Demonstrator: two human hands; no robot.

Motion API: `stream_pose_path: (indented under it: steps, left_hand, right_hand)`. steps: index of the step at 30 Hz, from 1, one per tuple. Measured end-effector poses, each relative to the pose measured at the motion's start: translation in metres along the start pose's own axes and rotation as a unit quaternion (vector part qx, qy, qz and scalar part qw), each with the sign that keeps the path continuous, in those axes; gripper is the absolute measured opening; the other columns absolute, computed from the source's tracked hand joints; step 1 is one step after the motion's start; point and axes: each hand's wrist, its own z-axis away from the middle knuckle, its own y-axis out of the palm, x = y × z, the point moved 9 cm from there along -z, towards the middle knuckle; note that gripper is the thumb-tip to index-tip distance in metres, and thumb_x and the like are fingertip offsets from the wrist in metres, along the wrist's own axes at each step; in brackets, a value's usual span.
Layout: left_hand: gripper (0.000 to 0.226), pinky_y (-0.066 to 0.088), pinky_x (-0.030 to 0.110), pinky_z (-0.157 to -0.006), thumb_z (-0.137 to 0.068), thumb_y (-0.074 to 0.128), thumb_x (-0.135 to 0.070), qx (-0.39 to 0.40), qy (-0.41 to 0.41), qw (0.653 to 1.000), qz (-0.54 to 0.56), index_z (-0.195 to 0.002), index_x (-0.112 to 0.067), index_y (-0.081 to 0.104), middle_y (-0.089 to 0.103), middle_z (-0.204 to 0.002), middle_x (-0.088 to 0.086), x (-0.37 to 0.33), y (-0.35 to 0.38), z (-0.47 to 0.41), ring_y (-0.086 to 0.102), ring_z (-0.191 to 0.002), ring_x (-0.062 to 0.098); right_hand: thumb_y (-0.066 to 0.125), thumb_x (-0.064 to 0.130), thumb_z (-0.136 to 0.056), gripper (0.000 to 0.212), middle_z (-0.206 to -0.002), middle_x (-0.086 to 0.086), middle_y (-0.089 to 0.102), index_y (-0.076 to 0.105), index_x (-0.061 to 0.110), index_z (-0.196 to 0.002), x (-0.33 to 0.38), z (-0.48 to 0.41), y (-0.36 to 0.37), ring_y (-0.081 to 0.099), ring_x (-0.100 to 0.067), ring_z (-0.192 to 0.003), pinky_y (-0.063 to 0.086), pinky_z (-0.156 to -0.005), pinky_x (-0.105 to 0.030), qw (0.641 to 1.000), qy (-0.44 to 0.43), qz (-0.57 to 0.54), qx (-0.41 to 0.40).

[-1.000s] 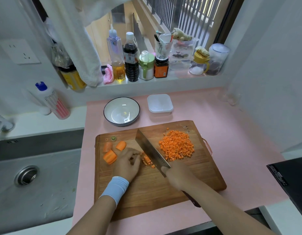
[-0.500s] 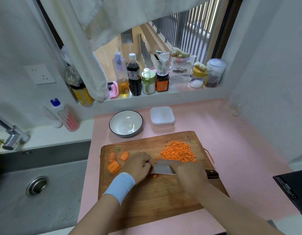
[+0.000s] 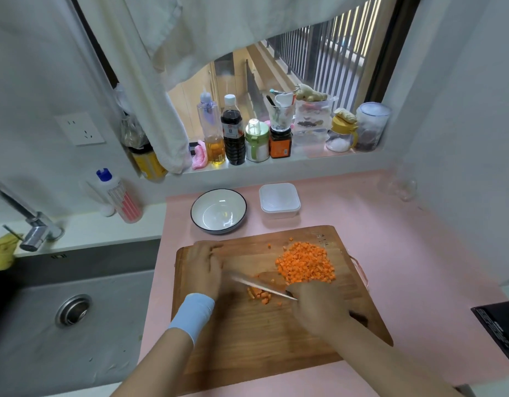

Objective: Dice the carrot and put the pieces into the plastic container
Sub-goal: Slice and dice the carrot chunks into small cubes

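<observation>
On the pink counter (image 3: 405, 253), just right of the steel sink (image 3: 76, 339) and its tap (image 3: 33, 230), lies a wooden cutting board (image 3: 247, 345). Toward the board's far right corner sits a heap of diced carrot (image 3: 305, 263). A few more pieces (image 3: 259, 295) lie near the middle, right against the knife (image 3: 256, 282). The right hand (image 3: 319, 309) is curled tight round the knife handle, with the blade pointing left across the board. The left hand (image 3: 203, 267), with a pale blue wristband (image 3: 191, 315), rests palm down at the board's far left corner, fingers bent; whether it holds anything underneath cannot be told. Beyond the board's far edge stand a white bowl (image 3: 218, 211) and, to its right, the plastic container (image 3: 279, 200). Bottles and jars (image 3: 233, 133) line the window sill behind, a white cloth (image 3: 161, 116) hangs above them, and a socket (image 3: 80, 128) sits on the left wall.
</observation>
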Motion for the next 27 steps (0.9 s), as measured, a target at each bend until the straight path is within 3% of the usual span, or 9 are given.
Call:
stream_pose_path:
  steps: [2,6,12,14,18,23,27]
  left_hand:
    - [0.030,0.045,0.036,-0.095,-0.079,0.039,-0.021,-0.025,-0.073,0.997,0.013,-0.093,-0.032,0.063,0.058,-0.103,-0.013,0.030,-0.010,0.003,0.052,-0.103,0.012]
    - [0.034,0.039,0.028,-0.099,-0.085,0.048,-0.003,0.076,-0.084,0.990,-0.090,-0.099,-0.029,0.065,0.059,-0.115,-0.003,0.058,0.010,0.019,0.052,-0.111,0.021]
    - [0.038,0.037,0.034,-0.104,-0.088,0.049,-0.010,0.165,-0.045,0.967,-0.191,-0.122,-0.020,0.062,0.055,-0.126,0.001,0.065,0.034,0.022,0.045,-0.120,0.025]
    - [0.038,0.038,0.033,-0.102,-0.088,0.051,-0.012,0.184,-0.025,0.964,-0.190,-0.123,-0.021,0.062,0.053,-0.127,-0.001,0.058,0.044,0.020,0.044,-0.123,0.024]
    - [0.038,0.032,0.023,-0.102,-0.091,0.049,-0.007,0.240,-0.010,0.962,-0.133,-0.126,-0.015,0.059,0.051,-0.128,0.002,0.045,0.075,0.020,0.047,-0.122,0.023]
    - [0.042,0.032,0.031,-0.110,-0.097,0.039,-0.015,0.275,-0.017,0.951,-0.138,-0.138,-0.020,0.049,0.047,-0.140,0.003,0.027,0.115,0.009,0.043,-0.129,0.024]
    - [0.051,0.026,0.036,-0.115,-0.098,0.039,-0.015,0.304,-0.016,0.936,-0.174,-0.148,-0.020,0.035,0.037,-0.151,0.006,0.009,0.152,-0.015,0.030,-0.138,0.029]
  right_hand:
    - [0.050,0.033,-0.101,0.020,-0.077,0.005,0.065,0.069,0.027,-0.097,0.000,0.002,0.011,0.064,-0.019,-0.075,0.044,-0.060,-0.030,0.987,0.054,-0.147,0.036]
    - [0.052,0.034,-0.103,0.026,-0.063,0.001,0.057,0.069,0.017,-0.094,0.019,0.003,0.040,0.055,-0.017,-0.051,0.040,-0.044,-0.023,0.941,0.122,-0.300,0.094]
    - [0.053,0.035,-0.102,0.024,-0.062,-0.001,0.057,0.069,0.018,-0.095,0.020,0.006,0.066,0.054,-0.018,-0.046,0.042,-0.040,-0.023,0.922,0.181,-0.327,0.099]
    - [0.052,0.034,-0.102,0.025,-0.058,-0.001,0.057,0.070,0.017,-0.098,0.006,0.007,0.061,0.053,-0.016,-0.040,0.041,-0.038,-0.023,0.915,0.208,-0.338,0.071]
    - [0.051,0.037,-0.102,0.031,-0.057,-0.002,0.062,0.069,0.019,-0.084,-0.028,0.005,0.045,0.057,-0.019,-0.039,0.042,-0.040,-0.023,0.914,0.245,-0.324,0.023]
    - [0.050,0.035,-0.102,0.033,-0.062,-0.001,0.059,0.063,0.019,-0.077,-0.056,0.004,0.023,0.053,-0.019,-0.050,0.042,-0.047,-0.027,0.912,0.226,-0.340,0.025]
    - [0.053,0.033,-0.101,0.027,-0.060,-0.001,0.054,0.062,0.021,-0.079,-0.076,0.005,0.011,0.047,-0.016,-0.044,0.039,-0.042,-0.025,0.915,0.208,-0.343,0.029]
